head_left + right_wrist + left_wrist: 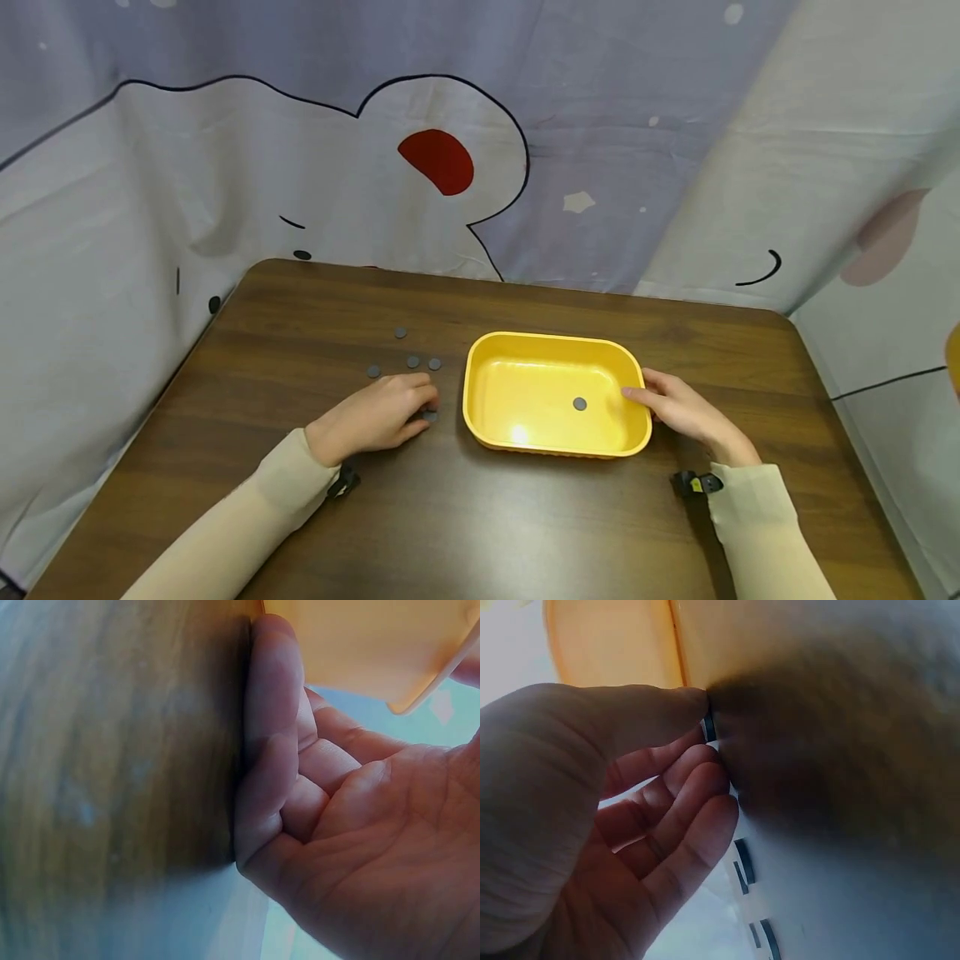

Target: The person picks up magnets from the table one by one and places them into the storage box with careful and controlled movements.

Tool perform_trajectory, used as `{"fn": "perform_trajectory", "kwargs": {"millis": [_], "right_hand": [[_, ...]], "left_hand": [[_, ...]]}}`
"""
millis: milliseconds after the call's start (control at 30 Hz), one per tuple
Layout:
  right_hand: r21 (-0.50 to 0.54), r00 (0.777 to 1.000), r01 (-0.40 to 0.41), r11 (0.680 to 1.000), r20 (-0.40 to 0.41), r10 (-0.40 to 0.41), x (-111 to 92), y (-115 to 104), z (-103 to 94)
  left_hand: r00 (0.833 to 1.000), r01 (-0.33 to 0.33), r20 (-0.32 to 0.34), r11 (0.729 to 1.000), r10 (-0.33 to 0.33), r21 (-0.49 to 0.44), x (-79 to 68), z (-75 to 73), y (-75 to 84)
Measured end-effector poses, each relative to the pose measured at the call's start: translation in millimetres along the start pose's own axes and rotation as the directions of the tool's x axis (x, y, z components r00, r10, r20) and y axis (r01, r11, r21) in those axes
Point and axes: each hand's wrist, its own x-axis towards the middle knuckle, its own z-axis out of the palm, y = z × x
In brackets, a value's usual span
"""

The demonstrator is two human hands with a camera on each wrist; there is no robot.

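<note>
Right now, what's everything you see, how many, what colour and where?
Tub: one, yellow, on the table
Table: one, brown, under the tub
Loose discs: four, gray, left of the tub
Nearer disc: one, gray, by the left hand
Tub's disc: one, gray, inside, toward the right
Cloth: count unclear, mostly white and lavender, behind the table
Wrist devices: two, black, one per wrist
Sleeves: two, cream, over the table
Left hand: one, bare, by that disc
Right hand: one, bare, holding the tub
</note>
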Motion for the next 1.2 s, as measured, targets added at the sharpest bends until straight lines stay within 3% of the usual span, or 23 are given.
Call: {"fn": "perform_trajectory", "kwargs": {"millis": [333,700,967,1200], "right_hand": [[-0.018,1.000,-0.018,1.000,-0.012,0.018,1,1,2.1],[-0.026,1.000,-0.010,1.000,-0.016,0.010,1,1,2.4],[-0.017,1.000,-0.012,1.000,-0.012,0.011,0,0,2.3],[-0.025,1.000,-0.014,1.000,-0.017,0.013,0,0,2.7]], "left_hand": [[1.000,-0.004,-0.007,1.000,0.004,-0.015,2.9,1.1,-0.8],[0.999,0.001,0.049,0.999,0.001,-0.039,3.4,-6.4,-4.1],[0.999,-0.013,0.031,0.998,0.015,-0.060,10.3,-30.3,-2.9],[0.998,-0.048,-0.031,0.998,0.047,-0.036,27.7,-54.7,4.7]]}}
